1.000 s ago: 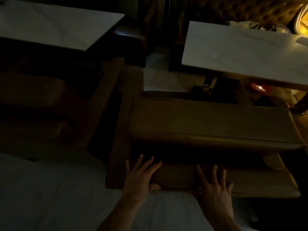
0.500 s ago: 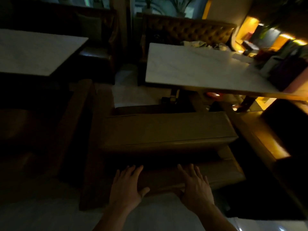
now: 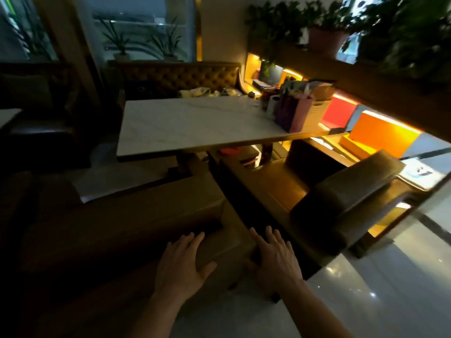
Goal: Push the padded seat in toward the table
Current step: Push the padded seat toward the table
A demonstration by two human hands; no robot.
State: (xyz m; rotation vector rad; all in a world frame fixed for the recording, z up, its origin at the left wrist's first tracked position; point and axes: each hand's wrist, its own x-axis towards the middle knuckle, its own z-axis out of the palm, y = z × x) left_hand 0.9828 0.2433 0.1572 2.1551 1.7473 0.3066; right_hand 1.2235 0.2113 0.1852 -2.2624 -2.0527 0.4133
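Note:
A brown padded seat (image 3: 151,211) stands in front of me, its cushion facing the white marble table (image 3: 195,123). My left hand (image 3: 180,262) lies flat on the top of the seat's padded backrest, fingers straight. My right hand (image 3: 275,257) rests open at the backrest's right end, fingers straight and pointing toward the table. The seat's front edge is just short of the table's near edge. The room is dim, and the left part of the seat is lost in shadow.
A second padded chair (image 3: 341,198) stands to the right at the same table. Bags and boxes (image 3: 297,111) crowd the table's far right corner. A tufted bench (image 3: 180,76) lines the far side. Glossy floor (image 3: 378,289) lies to my right.
My view has swung up and to the right, bringing the table top and the second chair into sight. Both hands stay flat on the backrest, now nearer its right end.

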